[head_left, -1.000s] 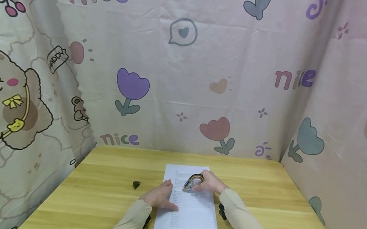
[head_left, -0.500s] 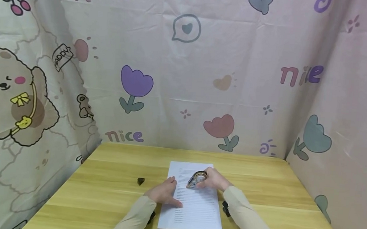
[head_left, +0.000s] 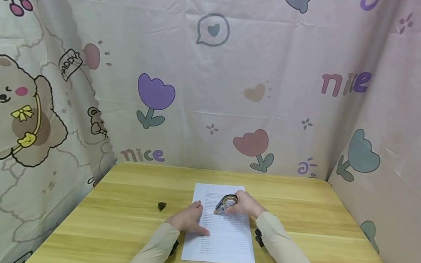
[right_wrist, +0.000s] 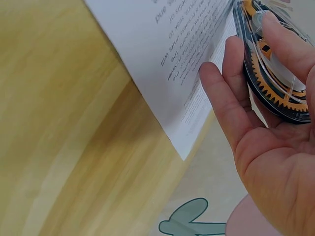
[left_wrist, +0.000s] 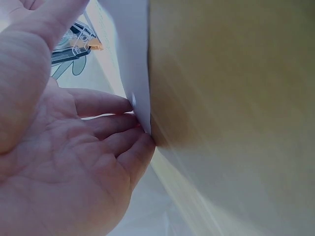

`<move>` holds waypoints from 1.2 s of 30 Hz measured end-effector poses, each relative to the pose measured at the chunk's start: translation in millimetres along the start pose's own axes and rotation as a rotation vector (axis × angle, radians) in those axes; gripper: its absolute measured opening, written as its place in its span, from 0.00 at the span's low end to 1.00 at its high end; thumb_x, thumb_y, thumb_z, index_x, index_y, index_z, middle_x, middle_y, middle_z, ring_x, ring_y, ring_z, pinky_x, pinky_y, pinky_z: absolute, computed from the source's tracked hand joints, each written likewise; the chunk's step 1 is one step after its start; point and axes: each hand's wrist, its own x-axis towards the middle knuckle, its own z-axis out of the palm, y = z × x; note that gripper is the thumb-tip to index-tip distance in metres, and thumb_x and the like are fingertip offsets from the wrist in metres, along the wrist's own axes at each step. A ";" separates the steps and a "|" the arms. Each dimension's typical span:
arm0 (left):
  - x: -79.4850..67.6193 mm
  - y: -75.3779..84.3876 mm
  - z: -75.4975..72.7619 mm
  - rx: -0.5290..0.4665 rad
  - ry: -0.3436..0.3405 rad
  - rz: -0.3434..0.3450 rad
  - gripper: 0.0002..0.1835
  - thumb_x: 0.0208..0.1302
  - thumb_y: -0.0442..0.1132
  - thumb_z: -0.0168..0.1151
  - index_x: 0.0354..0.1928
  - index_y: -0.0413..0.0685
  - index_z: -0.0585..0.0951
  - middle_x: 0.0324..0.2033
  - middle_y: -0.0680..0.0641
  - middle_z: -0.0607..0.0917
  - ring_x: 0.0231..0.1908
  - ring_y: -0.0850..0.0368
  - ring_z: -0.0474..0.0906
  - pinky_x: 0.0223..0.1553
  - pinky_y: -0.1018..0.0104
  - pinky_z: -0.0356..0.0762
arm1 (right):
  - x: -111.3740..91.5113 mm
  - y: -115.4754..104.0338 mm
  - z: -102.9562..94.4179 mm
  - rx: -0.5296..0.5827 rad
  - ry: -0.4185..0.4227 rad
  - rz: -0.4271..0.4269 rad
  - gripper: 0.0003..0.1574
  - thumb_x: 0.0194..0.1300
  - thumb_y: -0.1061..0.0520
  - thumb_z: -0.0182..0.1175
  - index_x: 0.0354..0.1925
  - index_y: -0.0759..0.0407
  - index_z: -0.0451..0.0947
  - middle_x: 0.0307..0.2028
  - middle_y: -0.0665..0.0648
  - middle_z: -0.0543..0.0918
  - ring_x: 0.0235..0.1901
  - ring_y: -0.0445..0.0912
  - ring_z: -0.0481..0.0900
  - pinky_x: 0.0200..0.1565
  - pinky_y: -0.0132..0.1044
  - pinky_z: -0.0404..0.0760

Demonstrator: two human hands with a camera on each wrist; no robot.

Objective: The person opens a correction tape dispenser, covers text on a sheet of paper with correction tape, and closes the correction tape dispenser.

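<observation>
A printed sheet of paper [head_left: 223, 245] lies on the wooden table. My right hand [head_left: 247, 204] grips a correction tape dispenser [head_left: 226, 204] over the upper part of the sheet, its tip down at the lines of print. In the right wrist view the dispenser [right_wrist: 275, 73] shows a clear case and an orange toothed wheel, held between thumb and fingers. My left hand [head_left: 187, 219] rests on the sheet's left edge with fingers and thumb spread. In the left wrist view its fingertips [left_wrist: 140, 147] press at the paper's edge [left_wrist: 135, 59].
A small dark cap-like piece [head_left: 161, 206] lies on the table [head_left: 130, 233] left of the sheet. Patterned cloth [head_left: 207, 85] hangs behind the table and along both sides.
The head view has shifted slightly. Both hands keep nearly the same place on the sheet, the right one still holding the correction tape dispenser.
</observation>
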 end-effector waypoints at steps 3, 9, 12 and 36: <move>-0.4 -0.3 -0.4 -0.005 -0.001 0.000 0.59 0.45 0.62 0.75 0.67 0.24 0.63 0.72 0.30 0.60 0.72 0.37 0.57 0.74 0.48 0.57 | 0.3 -0.5 -0.3 -0.013 -0.002 0.004 0.16 0.47 0.60 0.77 0.34 0.62 0.82 0.27 0.51 0.85 0.27 0.42 0.78 0.33 0.33 0.80; -0.5 -0.3 -0.4 -0.005 -0.001 0.008 0.59 0.46 0.63 0.74 0.67 0.24 0.63 0.72 0.29 0.59 0.73 0.37 0.57 0.74 0.48 0.56 | 0.0 0.6 -1.5 -0.029 -0.005 0.003 0.17 0.47 0.59 0.77 0.35 0.62 0.82 0.28 0.52 0.85 0.28 0.43 0.79 0.35 0.33 0.81; -0.5 0.3 -0.3 -0.006 -0.004 0.007 0.59 0.46 0.63 0.74 0.67 0.24 0.63 0.72 0.30 0.59 0.73 0.37 0.57 0.74 0.48 0.56 | -0.6 1.2 -2.5 -0.018 -0.012 -0.003 0.16 0.47 0.60 0.77 0.35 0.62 0.82 0.28 0.51 0.85 0.28 0.43 0.78 0.33 0.33 0.80; 0.4 -2.7 1.4 -0.014 0.019 0.022 0.58 0.46 0.60 0.76 0.66 0.23 0.64 0.71 0.29 0.61 0.72 0.36 0.58 0.73 0.47 0.58 | -4.1 2.5 -7.8 -0.017 -0.015 -0.017 0.14 0.47 0.61 0.77 0.33 0.61 0.83 0.26 0.51 0.84 0.26 0.42 0.78 0.31 0.32 0.79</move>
